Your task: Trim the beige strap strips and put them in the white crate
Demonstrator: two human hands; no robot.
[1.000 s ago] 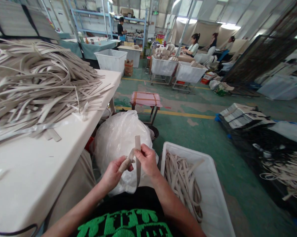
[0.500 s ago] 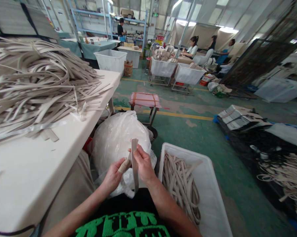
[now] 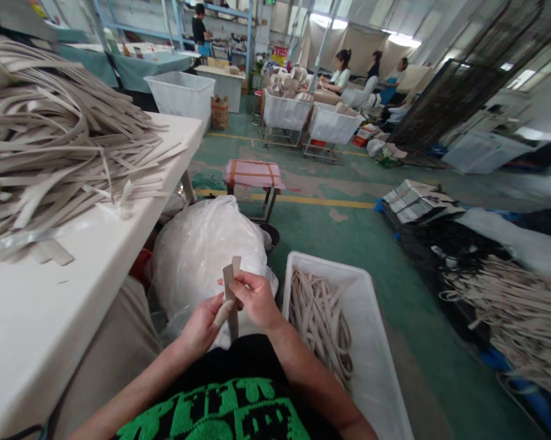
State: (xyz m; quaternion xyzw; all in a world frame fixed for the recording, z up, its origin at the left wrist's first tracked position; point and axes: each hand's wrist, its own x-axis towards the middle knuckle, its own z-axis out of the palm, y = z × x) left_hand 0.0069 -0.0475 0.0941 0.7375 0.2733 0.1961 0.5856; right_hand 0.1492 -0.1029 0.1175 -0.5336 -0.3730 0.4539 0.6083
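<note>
Left hand (image 3: 204,322): curled nearly closed, wrapped thumb against the strip (image 3: 228,282). Right hand (image 3: 257,298): fingertips pinched on the strip, slightly above the left. Strip stands near upright between both; two ends show side by side, one folded length or two, cannot tell.

Risks (judged): the ends may slide out of line if either pinch slackens, the material looking limp. If dropped, strip probably lands on the bag (image 3: 200,235) just beyond the hands. Tub (image 3: 371,348), right of the right hand: tangled lengths could snag. Pile (image 3: 69,137) on the counter (image 3: 28,324), left of the left hand: a tug might drag several off.
</note>
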